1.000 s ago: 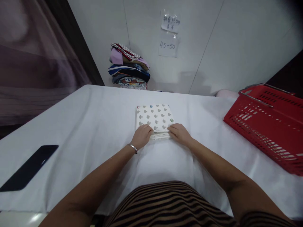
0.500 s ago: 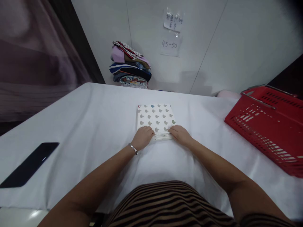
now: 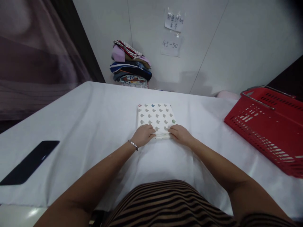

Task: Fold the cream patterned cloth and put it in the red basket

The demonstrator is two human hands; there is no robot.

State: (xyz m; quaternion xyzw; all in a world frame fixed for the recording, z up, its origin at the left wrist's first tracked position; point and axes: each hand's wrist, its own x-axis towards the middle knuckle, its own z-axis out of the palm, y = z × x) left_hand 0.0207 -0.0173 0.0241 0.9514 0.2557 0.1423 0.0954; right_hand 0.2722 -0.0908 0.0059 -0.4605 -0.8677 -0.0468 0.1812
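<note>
A folded white cloth (image 3: 156, 117) printed with small grey shapes lies in the middle of the white-covered table (image 3: 94, 113). My left hand (image 3: 142, 135), with a thin bracelet at the wrist, grips the cloth's near left corner, fingers curled over the edge. At the near right corner my right hand (image 3: 180, 134) does the same, thumb on top of the layers. Both forearms reach out over the table from my striped top.
A red plastic basket (image 3: 267, 126) with metal handles stands at the right. A dark phone (image 3: 29, 162) lies flat near the left front edge. A pile of folded colourful clothes (image 3: 130, 64) sits against the back wall under two paper notes.
Both hands stay at the cloth's near corners; the fingers shifted only slightly. The view tilted a little.
</note>
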